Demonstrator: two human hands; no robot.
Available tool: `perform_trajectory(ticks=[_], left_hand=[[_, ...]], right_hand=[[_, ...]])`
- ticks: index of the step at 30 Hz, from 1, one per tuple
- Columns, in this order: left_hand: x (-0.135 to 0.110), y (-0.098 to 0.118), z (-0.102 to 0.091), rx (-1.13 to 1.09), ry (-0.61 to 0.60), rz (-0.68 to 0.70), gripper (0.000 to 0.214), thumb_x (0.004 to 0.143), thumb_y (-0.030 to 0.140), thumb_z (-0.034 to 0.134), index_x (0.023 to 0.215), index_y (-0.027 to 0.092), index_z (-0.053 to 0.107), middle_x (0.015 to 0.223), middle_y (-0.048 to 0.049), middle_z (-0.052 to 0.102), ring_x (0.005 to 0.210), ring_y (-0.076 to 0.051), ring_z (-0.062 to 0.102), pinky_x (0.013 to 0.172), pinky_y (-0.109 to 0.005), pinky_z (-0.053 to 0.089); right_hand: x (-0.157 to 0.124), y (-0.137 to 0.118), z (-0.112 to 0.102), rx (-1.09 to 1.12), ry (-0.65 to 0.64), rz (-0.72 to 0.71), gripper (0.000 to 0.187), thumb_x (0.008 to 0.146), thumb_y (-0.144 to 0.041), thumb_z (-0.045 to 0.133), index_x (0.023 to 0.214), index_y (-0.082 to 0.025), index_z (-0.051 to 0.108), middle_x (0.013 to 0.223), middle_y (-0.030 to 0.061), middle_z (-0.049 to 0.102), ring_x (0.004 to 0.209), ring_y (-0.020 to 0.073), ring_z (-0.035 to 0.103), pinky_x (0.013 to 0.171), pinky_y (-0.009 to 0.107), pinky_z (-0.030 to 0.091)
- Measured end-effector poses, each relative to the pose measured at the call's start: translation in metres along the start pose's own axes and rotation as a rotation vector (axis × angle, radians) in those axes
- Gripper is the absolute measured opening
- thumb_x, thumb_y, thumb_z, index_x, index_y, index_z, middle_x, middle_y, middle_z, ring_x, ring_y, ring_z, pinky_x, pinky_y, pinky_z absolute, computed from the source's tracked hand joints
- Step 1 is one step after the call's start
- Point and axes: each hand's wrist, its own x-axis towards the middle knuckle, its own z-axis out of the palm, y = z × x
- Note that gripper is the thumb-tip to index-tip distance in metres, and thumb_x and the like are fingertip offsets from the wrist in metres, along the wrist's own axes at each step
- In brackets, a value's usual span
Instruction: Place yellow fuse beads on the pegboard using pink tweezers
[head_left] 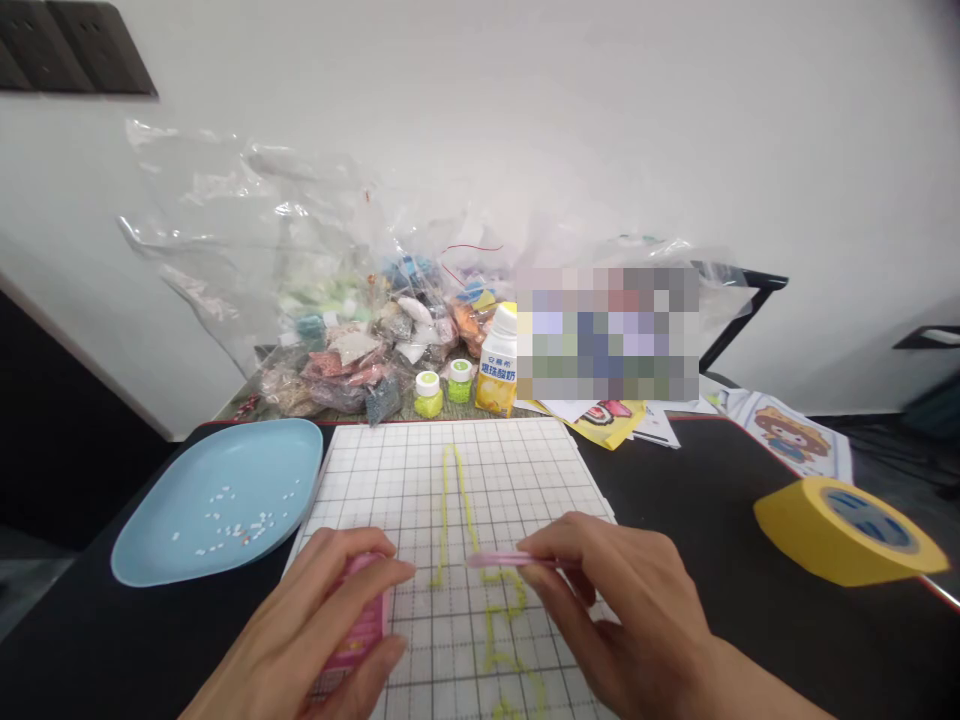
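Observation:
My left hand is curled around a pink box at the near left of the white gridded board. Most of the box is covered by the fingers. Pinched in my right hand is a pair of pink tweezers, pointing left with the tips just over the board. A thin yellow-green line of small beads rises to a narrow peak on the board. Near the tweezers it continues toward me in a wavy outline. Whether the tips hold a bead is too small to tell.
To the left lies a light blue tray with scattered small white pieces. Behind the board stand two small green jars, a yellow-and-white bottle and plastic bags of coloured beads. A yellow tape roll sits at right.

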Motion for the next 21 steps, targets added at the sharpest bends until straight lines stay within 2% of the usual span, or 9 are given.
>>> perform_trajectory(ticks=[4, 8, 21], left_hand=[[0.0033, -0.0037, -0.0027, 0.070, -0.092, 0.046, 0.025, 0.097, 0.022, 0.049, 0.121, 0.024, 0.056, 0.113, -0.0063, 0.057, 0.093, -0.016, 0.064, 0.079, -0.021, 0.057], [0.0031, -0.0043, -0.0058, 0.148, -0.122, 0.104, 0.026, 0.097, 0.018, 0.046, 0.122, 0.022, 0.056, 0.112, -0.0074, 0.054, 0.098, -0.018, 0.061, 0.080, -0.024, 0.056], [0.0009, -0.0094, -0.0058, 0.180, -0.159, 0.102, 0.029, 0.099, 0.028, 0.051, 0.127, 0.026, 0.056, 0.116, -0.0057, 0.059, 0.101, -0.020, 0.061, 0.084, -0.026, 0.057]], right_hand=[[-0.0006, 0.0062, 0.0032, -0.035, -0.015, 0.017, 0.008, 0.095, -0.017, 0.054, 0.089, -0.015, 0.059, 0.065, -0.0038, 0.058, 0.050, 0.0061, 0.049, 0.048, 0.020, 0.038], [-0.0009, 0.0055, 0.0045, -0.047, -0.053, 0.024, 0.011, 0.096, -0.018, 0.053, 0.088, -0.016, 0.059, 0.065, -0.0037, 0.059, 0.050, 0.0068, 0.051, 0.048, 0.021, 0.039], [-0.0020, 0.0078, 0.0083, -0.061, -0.146, 0.026, 0.010, 0.097, -0.018, 0.050, 0.090, -0.018, 0.058, 0.067, -0.0024, 0.062, 0.052, 0.0103, 0.058, 0.048, 0.022, 0.042]])
